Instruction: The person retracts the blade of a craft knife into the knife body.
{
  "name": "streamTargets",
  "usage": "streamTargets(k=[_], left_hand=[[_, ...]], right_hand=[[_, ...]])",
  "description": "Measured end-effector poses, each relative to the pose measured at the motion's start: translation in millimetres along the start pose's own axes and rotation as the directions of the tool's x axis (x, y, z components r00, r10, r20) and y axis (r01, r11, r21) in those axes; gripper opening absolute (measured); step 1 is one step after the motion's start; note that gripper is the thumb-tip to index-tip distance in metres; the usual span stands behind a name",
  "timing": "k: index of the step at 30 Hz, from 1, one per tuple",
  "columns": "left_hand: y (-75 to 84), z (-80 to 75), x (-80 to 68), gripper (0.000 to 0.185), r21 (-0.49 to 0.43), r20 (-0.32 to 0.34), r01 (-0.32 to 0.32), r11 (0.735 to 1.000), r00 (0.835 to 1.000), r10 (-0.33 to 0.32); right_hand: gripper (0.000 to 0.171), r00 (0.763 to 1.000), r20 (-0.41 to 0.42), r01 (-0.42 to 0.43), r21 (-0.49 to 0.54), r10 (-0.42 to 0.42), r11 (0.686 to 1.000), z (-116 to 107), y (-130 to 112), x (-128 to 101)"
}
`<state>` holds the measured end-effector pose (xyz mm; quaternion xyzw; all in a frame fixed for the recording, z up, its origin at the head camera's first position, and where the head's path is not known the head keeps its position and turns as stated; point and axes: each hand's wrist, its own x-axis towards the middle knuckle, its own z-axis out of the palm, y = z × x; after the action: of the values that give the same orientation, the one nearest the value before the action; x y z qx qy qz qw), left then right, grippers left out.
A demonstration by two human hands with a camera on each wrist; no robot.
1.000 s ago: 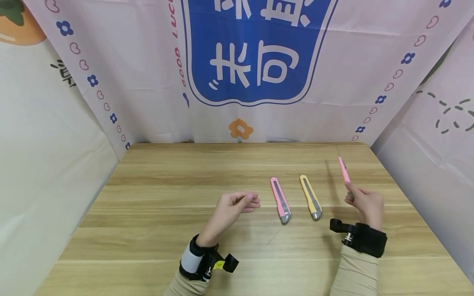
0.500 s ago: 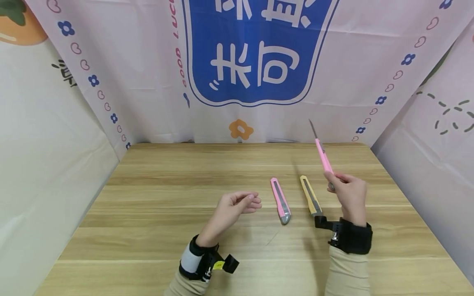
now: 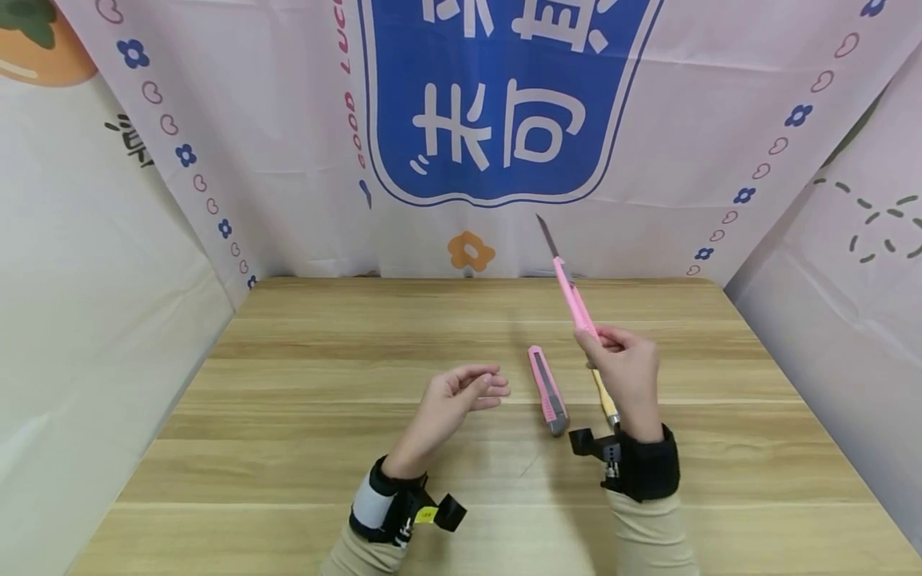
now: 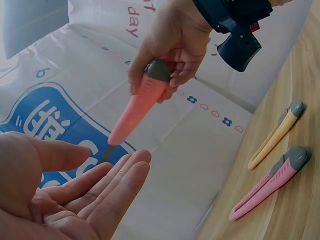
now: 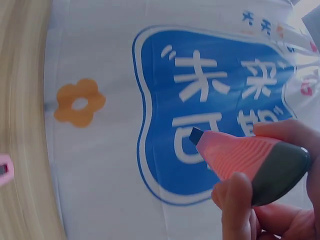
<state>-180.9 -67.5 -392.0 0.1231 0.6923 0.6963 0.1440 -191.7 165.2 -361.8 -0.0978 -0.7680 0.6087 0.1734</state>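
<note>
My right hand (image 3: pixel 628 374) pinches a pink utility knife (image 3: pixel 573 299) by its grey-capped end, raised above the table. Its blade (image 3: pixel 547 236) sticks out, pointing up and away toward the backdrop. In the right wrist view, thumb and fingers close round the knife's handle (image 5: pixel 237 155). My left hand (image 3: pixel 461 398) holds nothing; in the left wrist view its fingers (image 4: pixel 120 195) are extended with the palm showing. A second pink utility knife (image 3: pixel 548 390) lies on the table between the hands. A yellow utility knife (image 3: pixel 607 398) lies partly hidden behind my right hand and wrist.
The wooden table (image 3: pixel 324 344) ends against a pale printed cloth (image 3: pixel 302 200) hung at the back, with more cloth on both sides. Black cameras (image 3: pixel 450 512) are strapped to both wrists.
My right hand has moved left from the table's right side and lifted the pink utility knife, which now passes above the yellow one. The left hand has stayed nearly still.
</note>
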Motion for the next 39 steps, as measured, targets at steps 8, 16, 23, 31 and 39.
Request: streamTargets(k=[8,16,23,31,39], left_hand=[[0.3,1.1,0.0,0.036,-0.041,-0.003,-0.057,0.997,0.998,0.057],[-0.5,4.0,-0.2,0.04,-0.109,-0.014,-0.088,0.99,0.996,0.087],[0.1,3.1,0.4,0.041,-0.126,-0.072,-0.063,0.99,0.996,0.054],[-0.6,4.1,1.6,0.041,-0.118,-0.158,-0.069,0.991,0.986,0.05],[-1.1,3.9,4.3,0.037,-0.103,-0.199,-0.044,0.994,0.98,0.023]], right_hand=[[0.029,0.984,0.016,0.18,-0.061,-0.18,0.982,36,-8,-19],[0.03,0.958,0.063,0.285,-0.178,-0.279,0.942,62,-11,-38],[0.025,0.925,0.073,0.381,-0.215,-0.374,0.899,74,-11,-49],[0.024,0.895,0.084,0.439,-0.336,-0.437,0.834,83,-10,-58],[0.02,0.879,0.061,0.449,-0.436,-0.473,0.78,90,-12,-63]])
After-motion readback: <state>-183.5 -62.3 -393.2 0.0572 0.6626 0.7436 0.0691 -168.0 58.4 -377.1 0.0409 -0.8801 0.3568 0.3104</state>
